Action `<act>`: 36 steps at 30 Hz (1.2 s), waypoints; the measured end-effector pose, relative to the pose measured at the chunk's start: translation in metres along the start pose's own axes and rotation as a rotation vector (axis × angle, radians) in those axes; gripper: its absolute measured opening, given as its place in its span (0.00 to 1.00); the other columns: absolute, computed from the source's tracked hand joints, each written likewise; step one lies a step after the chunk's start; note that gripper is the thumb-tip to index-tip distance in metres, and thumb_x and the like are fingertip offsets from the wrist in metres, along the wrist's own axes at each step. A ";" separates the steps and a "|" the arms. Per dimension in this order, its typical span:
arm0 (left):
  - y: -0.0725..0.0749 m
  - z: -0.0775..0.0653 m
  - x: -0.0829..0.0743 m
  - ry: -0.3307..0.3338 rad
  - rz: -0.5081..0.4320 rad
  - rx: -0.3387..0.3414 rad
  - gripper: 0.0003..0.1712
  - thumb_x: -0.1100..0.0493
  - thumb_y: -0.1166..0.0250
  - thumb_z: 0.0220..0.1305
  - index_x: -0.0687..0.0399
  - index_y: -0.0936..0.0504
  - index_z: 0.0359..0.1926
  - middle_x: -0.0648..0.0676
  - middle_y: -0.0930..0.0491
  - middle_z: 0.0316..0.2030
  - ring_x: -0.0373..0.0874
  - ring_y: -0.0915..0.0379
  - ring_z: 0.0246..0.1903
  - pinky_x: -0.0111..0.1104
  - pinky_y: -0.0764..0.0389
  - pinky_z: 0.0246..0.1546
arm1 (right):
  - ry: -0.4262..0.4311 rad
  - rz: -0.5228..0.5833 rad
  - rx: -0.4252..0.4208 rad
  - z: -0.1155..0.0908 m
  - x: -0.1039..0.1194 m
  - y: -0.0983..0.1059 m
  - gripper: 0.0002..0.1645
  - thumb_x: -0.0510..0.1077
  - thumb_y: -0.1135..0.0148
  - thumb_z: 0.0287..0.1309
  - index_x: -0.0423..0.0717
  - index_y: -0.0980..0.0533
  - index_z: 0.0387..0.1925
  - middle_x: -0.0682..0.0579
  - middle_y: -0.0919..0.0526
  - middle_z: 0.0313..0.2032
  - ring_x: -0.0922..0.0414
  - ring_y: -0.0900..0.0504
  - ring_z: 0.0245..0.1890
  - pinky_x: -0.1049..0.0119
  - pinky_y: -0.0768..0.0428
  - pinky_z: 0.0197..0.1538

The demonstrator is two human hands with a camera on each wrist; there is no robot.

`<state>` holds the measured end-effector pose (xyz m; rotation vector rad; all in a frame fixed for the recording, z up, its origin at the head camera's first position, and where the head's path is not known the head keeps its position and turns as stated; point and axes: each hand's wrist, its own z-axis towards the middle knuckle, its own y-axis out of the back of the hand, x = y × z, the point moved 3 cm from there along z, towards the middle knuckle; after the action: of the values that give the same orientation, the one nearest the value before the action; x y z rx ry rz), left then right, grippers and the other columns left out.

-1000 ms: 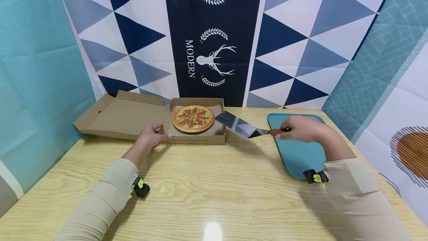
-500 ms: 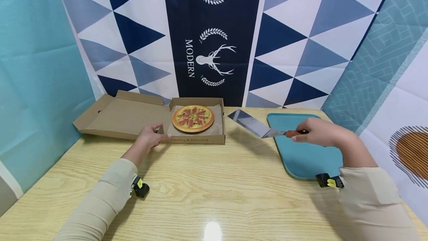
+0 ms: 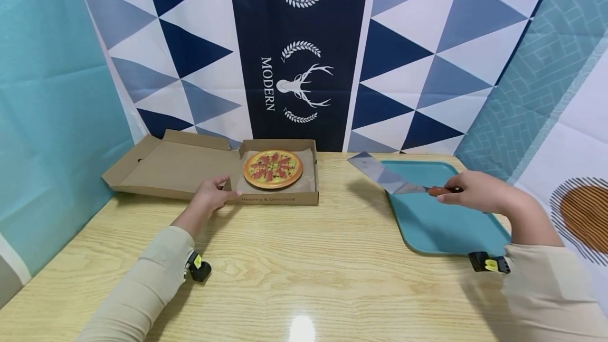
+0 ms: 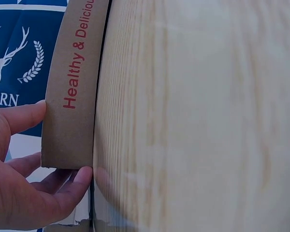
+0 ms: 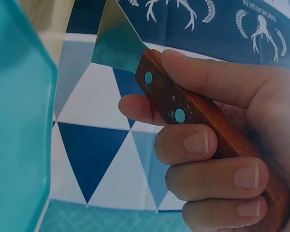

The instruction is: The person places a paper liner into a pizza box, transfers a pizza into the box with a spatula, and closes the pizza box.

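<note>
In the head view a round pizza lies on brown paper inside an opened cardboard pizza box. My left hand holds the box's front left corner. Seen from the left wrist, the thumb rests at the wall's upper edge and the other fingers lie round the corner. My right hand grips a spatula by its riveted wooden handle, fingers wrapped round it. The spatula's flat metal blade carries nothing and points left, above the near-left part of a blue tray.
The box lid lies folded out to the left. A light wooden table carries box and tray, and bare wood shows between them. Patterned cloth hangs close behind; more cloth hangs at both sides.
My right hand has moved right with the spatula, taking its blade from beside the pizza box to the tray's left edge. The left hand still holds the box corner.
</note>
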<state>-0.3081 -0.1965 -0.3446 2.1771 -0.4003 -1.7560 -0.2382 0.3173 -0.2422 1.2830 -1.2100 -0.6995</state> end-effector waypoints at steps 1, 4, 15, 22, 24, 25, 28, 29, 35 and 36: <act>0.000 0.000 0.000 0.001 0.002 -0.003 0.42 0.57 0.36 0.54 0.49 0.48 0.67 0.66 0.47 0.62 0.62 0.42 0.56 0.47 0.35 0.53 | -0.006 -0.004 0.000 0.000 -0.002 0.000 0.21 0.54 0.44 0.55 0.39 0.23 0.39 0.55 0.25 0.25 0.58 0.31 0.23 0.66 0.34 0.24; 0.000 0.000 0.001 -0.002 0.002 -0.006 0.42 0.57 0.36 0.54 0.50 0.47 0.67 0.66 0.46 0.62 0.62 0.43 0.56 0.47 0.34 0.53 | -0.018 -0.011 -0.004 -0.002 -0.009 -0.001 0.23 0.54 0.44 0.55 0.37 0.23 0.39 0.54 0.25 0.25 0.58 0.31 0.23 0.66 0.34 0.24; 0.001 -0.002 0.001 -0.003 0.010 -0.008 0.42 0.56 0.36 0.54 0.49 0.48 0.67 0.66 0.46 0.62 0.61 0.42 0.56 0.47 0.33 0.53 | -0.048 -0.054 0.008 -0.006 -0.026 -0.005 0.26 0.59 0.46 0.55 0.38 0.23 0.32 0.54 0.31 0.18 0.59 0.34 0.19 0.66 0.37 0.22; 0.000 0.001 0.000 -0.015 0.005 0.004 0.43 0.57 0.35 0.53 0.50 0.48 0.67 0.67 0.46 0.61 0.65 0.40 0.54 0.48 0.35 0.53 | -0.099 -0.025 0.047 -0.016 -0.041 -0.011 0.27 0.61 0.46 0.53 0.38 0.24 0.31 0.54 0.36 0.15 0.60 0.39 0.14 0.66 0.38 0.18; -0.001 0.002 0.000 -0.015 0.007 0.004 0.43 0.57 0.35 0.53 0.50 0.48 0.67 0.67 0.45 0.61 0.65 0.39 0.53 0.48 0.34 0.53 | -0.109 -0.009 0.052 -0.020 -0.045 -0.013 0.27 0.61 0.46 0.53 0.37 0.25 0.31 0.54 0.37 0.14 0.61 0.39 0.12 0.67 0.38 0.17; -0.001 0.002 0.000 -0.015 0.007 0.005 0.43 0.57 0.35 0.53 0.50 0.48 0.67 0.67 0.45 0.61 0.65 0.39 0.54 0.48 0.34 0.53 | -0.111 -0.002 0.054 -0.021 -0.047 -0.014 0.28 0.61 0.46 0.53 0.37 0.25 0.31 0.54 0.37 0.13 0.61 0.40 0.11 0.67 0.38 0.16; -0.001 0.002 -0.001 -0.010 0.004 -0.001 0.42 0.57 0.36 0.53 0.50 0.47 0.67 0.67 0.44 0.61 0.65 0.39 0.53 0.48 0.34 0.53 | -0.121 0.014 0.060 -0.025 -0.053 -0.016 0.27 0.59 0.45 0.54 0.35 0.25 0.33 0.55 0.39 0.12 0.62 0.42 0.09 0.67 0.37 0.14; -0.001 0.002 -0.001 -0.010 0.005 -0.001 0.42 0.58 0.36 0.54 0.50 0.47 0.67 0.67 0.44 0.61 0.65 0.39 0.53 0.48 0.34 0.53 | -0.126 0.016 0.064 -0.026 -0.055 -0.017 0.27 0.58 0.45 0.54 0.35 0.25 0.33 0.55 0.39 0.12 0.62 0.42 0.09 0.67 0.37 0.14; 0.000 0.000 -0.001 -0.017 0.005 -0.004 0.42 0.58 0.36 0.54 0.51 0.47 0.67 0.67 0.44 0.61 0.64 0.40 0.55 0.48 0.34 0.53 | -0.144 0.015 0.083 -0.028 -0.066 -0.020 0.25 0.56 0.46 0.55 0.34 0.24 0.34 0.56 0.41 0.12 0.62 0.44 0.08 0.67 0.37 0.13; 0.000 0.000 -0.001 -0.020 0.003 -0.003 0.42 0.58 0.36 0.54 0.51 0.47 0.67 0.67 0.44 0.61 0.63 0.41 0.55 0.48 0.34 0.53 | -0.149 0.019 0.086 -0.028 -0.068 -0.021 0.26 0.57 0.46 0.55 0.34 0.24 0.34 0.56 0.41 0.12 0.62 0.44 0.08 0.67 0.37 0.13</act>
<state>-0.3082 -0.1963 -0.3439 2.1574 -0.4057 -1.7765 -0.2271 0.3840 -0.2764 1.3066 -1.3844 -0.7461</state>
